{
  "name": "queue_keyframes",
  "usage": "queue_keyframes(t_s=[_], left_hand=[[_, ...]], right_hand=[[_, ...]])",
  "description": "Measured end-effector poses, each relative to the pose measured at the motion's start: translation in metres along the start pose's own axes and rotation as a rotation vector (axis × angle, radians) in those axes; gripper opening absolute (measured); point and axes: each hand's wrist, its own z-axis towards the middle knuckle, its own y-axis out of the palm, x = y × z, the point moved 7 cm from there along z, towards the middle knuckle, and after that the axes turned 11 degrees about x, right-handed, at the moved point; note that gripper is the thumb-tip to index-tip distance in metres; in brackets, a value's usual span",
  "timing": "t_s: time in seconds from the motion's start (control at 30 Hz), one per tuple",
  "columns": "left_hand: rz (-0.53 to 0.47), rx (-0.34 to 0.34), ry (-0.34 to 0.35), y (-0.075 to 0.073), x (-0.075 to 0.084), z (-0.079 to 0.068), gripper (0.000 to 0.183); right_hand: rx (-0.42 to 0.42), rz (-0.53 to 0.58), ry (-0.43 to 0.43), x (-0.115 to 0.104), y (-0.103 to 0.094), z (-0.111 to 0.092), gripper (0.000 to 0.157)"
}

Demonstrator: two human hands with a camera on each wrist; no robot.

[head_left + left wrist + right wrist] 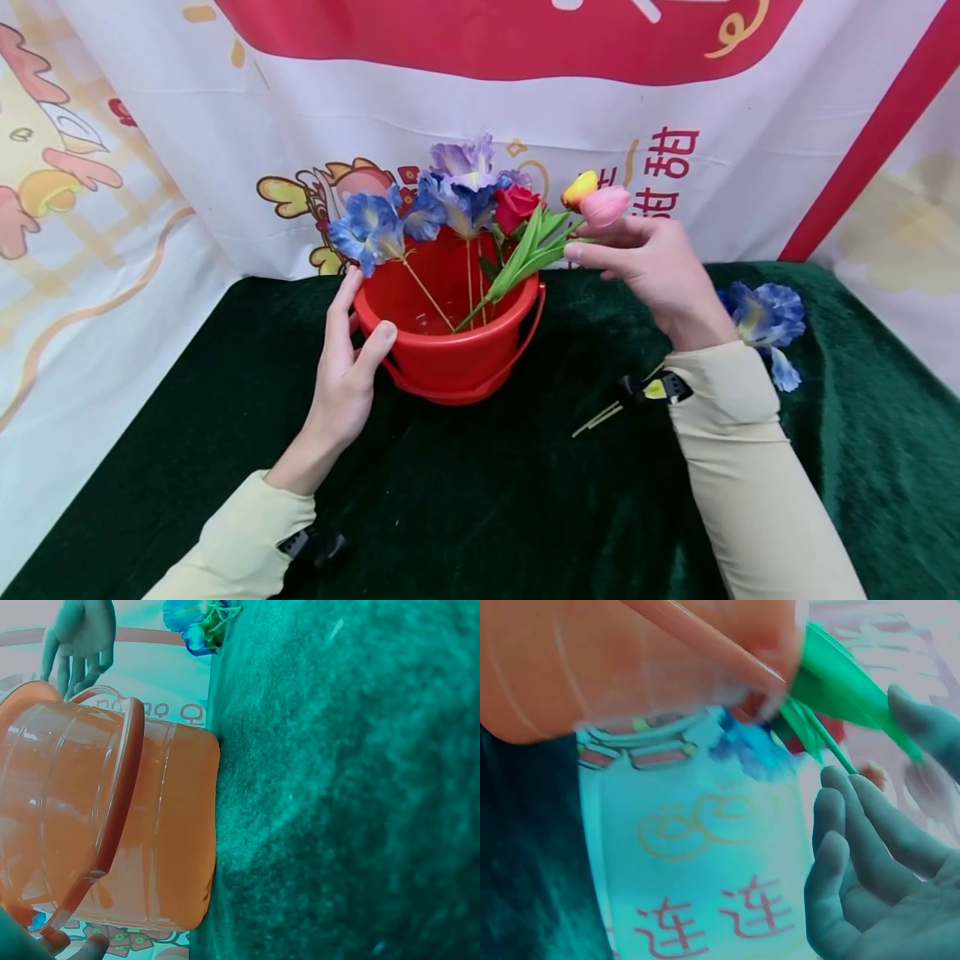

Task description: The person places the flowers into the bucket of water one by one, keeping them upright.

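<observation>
My left hand (345, 383) steadies the red bucket (450, 358) from its left side, thumb at the front rim and fingers on the outer left. In the bucket stand blue and purple irises (367, 225) and a red rose (514, 207). A yellow tulip (580, 190) and a pink tulip (604, 206) lean over its right rim, their green leaves (525, 250) slanting down inside. Around the tulips, my right hand (652, 267) has its thumb and fingers apart. The right wrist view shows its thumb by a leaf (840, 682) and its fingertips at a stem.
Right of the bucket, a blue iris (772, 312) lies on the green cloth (465, 492), partly behind my right wrist. Thin stems (597, 418) stick out near that wrist. A printed white backdrop (375, 108) hangs behind the table. The bucket's handle (534, 325) hangs down.
</observation>
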Motion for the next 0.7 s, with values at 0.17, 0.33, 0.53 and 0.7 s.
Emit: queue_keyframes(t_s=[0.17, 0.33, 0.53, 0.7], left_hand=[[-0.001, 0.007, 0.001, -0.003, 0.001, 0.0, 0.069], [-0.008, 0.012, 0.004, -0.005, 0.001, 0.0, 0.069], [-0.012, 0.0, 0.002, -0.001, -0.001, 0.001, 0.07], [0.01, -0.001, -0.004, -0.001, -0.002, 0.001, 0.07]], right_hand=[[0.057, 0.126, 0.007, -0.004, -0.025, 0.001, 0.05], [0.158, 0.144, 0.018, 0.0, -0.046, 0.002, 0.052], [0.224, -0.025, 0.167, 0.037, -0.071, 0.002, 0.069], [0.159, 0.001, 0.346, 0.083, -0.096, -0.006, 0.058]])
